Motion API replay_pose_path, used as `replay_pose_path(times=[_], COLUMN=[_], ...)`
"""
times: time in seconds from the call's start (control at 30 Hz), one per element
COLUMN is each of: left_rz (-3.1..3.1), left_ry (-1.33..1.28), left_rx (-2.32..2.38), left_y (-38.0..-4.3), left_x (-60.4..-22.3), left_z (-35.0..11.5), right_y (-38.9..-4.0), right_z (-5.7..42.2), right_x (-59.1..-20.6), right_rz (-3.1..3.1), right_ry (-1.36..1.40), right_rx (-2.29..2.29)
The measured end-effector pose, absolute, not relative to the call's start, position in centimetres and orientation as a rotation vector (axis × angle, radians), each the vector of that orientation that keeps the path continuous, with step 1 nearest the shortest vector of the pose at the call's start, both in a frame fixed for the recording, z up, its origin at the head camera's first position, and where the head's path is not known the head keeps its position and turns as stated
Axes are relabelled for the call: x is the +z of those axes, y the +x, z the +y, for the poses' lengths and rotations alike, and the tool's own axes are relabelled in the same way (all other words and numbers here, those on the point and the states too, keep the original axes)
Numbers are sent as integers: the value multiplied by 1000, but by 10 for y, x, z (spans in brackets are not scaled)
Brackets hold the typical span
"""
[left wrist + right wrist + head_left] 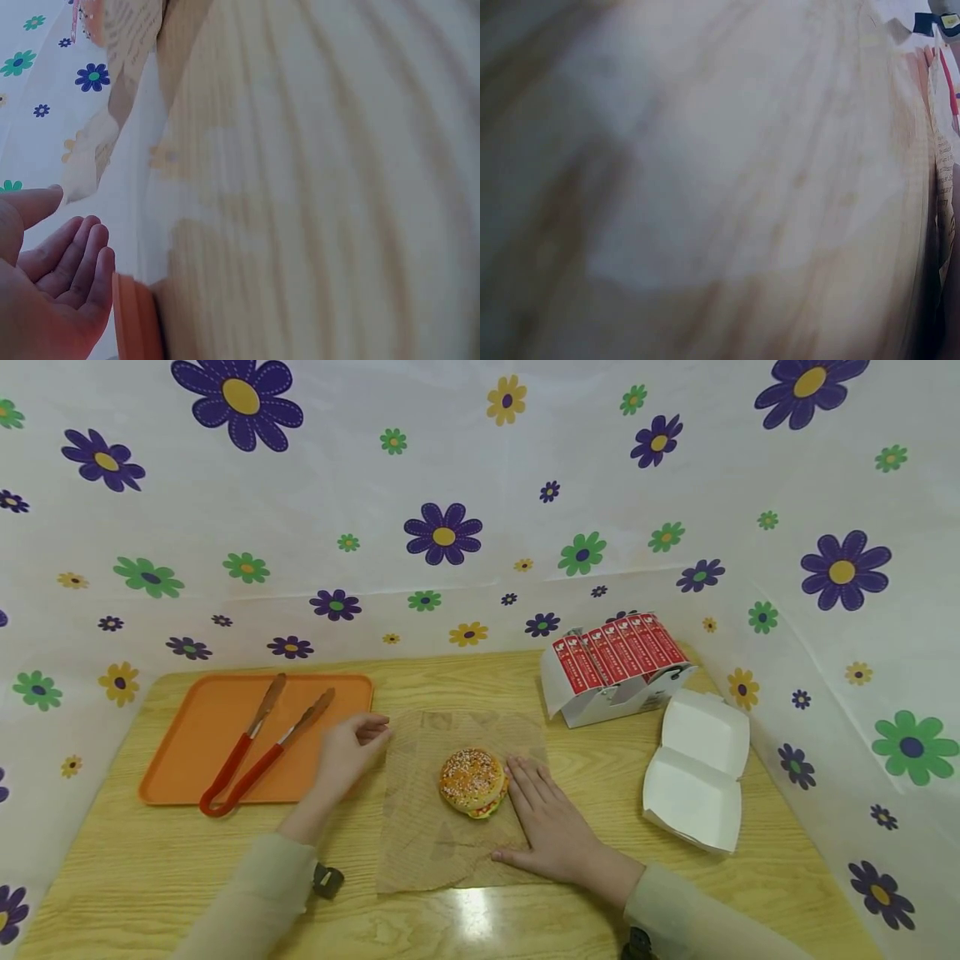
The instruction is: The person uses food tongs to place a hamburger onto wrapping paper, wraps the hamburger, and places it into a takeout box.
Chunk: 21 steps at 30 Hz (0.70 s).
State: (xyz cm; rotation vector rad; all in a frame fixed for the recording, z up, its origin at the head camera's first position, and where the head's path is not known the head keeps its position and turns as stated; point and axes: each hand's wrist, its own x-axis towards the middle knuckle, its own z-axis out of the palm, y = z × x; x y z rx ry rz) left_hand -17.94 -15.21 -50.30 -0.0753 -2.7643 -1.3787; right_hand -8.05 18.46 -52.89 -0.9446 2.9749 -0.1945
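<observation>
A sesame-topped hamburger (471,779) sits near the middle of a brown printed wrapping paper (416,852) on the table. My right hand (553,828) rests flat on the paper's right side, its straight fingers beside the bun and the thumb spread toward the front edge. At the paper's upper left corner is my left hand (351,750), with fingers loosely bent and nothing gripped. In the left wrist view, the raised paper edge (90,154) comes right up to the left thumb tip, while the other fingers stand apart from it.
Red-handled tongs (247,756) lie on an orange tray (180,760) at the left. At the back right stands a white box of red packets (618,652). An open white clamshell box (697,785) is at the right, near the flowered wall covering (787,652).
</observation>
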Motion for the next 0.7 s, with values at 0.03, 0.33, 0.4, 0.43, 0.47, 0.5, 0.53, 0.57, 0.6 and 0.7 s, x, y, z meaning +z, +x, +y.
replay_pose_path(times=[0.03,0.33,0.4,0.43,0.47,0.5,0.53,0.57,0.6,0.7], left_rz=[-2759,-2747,-2742,-2738,-2732,-2723,-2711,-2698,-2682,-2636], left_ry=[-77,-78,-71,-66,-52,-40,-28,-15,-1,20], left_rx=[-1387,-1425,-1436,-1442,-1448,-1452,-1461,-1469,-1477,-1496], left_y=[-180,-180,-179,-178,-178,-177,-177,-176,-176,-174], left_x=[-504,-504,-504,-504,-504,-503,-503,-502,-502,-500], left_z=[-151,-141,-138,-137,-135,-134,-132,-130,-129,-125], right_y=[-81,-81,-81,-81,-81,-80,-80,-80,-80,-80], right_z=[185,184,184,183,183,183,183,183,183,183], right_x=[-529,-528,-528,-528,-528,-528,-527,-527,-527,-526], right_rz=[2976,2976,2976,2977,2978,2979,2980,2981,2982,2980], right_ry=[-945,-941,-940,-940,-941,-941,-942,-941,-942,-939], right_rx=[-194,-203,-200,-199,-197,-196,-196,-199,-200,-207])
